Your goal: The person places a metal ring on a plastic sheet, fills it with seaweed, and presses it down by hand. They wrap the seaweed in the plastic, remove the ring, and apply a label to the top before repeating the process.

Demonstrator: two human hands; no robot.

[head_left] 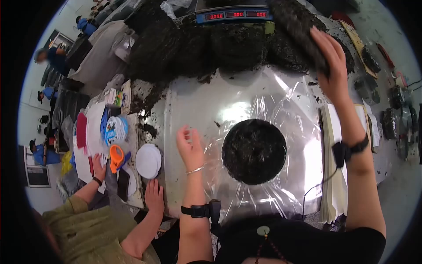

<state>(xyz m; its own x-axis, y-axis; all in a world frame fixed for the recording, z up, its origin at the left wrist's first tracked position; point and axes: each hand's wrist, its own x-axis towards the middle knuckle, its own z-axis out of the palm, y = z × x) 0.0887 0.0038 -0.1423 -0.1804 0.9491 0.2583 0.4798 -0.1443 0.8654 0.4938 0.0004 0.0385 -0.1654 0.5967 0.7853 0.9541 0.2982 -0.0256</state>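
Note:
A round black disc (pixel 254 152) of dark, clumpy material lies on clear plastic film (pixel 246 198) over a shiny metal tray (pixel 180 99). My left hand (pixel 190 147) hovers left of the disc, fingers loosely curled but apart, with nothing in it. At the upper right, my right hand (pixel 332 61) is on a long dark slab (pixel 303 35), which is tilted and blurred. Beside that slab, more flat dark pieces (pixel 237 46) line the back of the table. A scale (pixel 233 15) behind them shows red digits.
At the left are white round sheets (pixel 148 161), orange-handled scissors (pixel 116 156), a tape roll (pixel 115 130) and a phone (pixel 123 185). A co-worker's hands (pixel 154 198) rest close by. White folded sheets (pixel 334 163) stand right of the tray.

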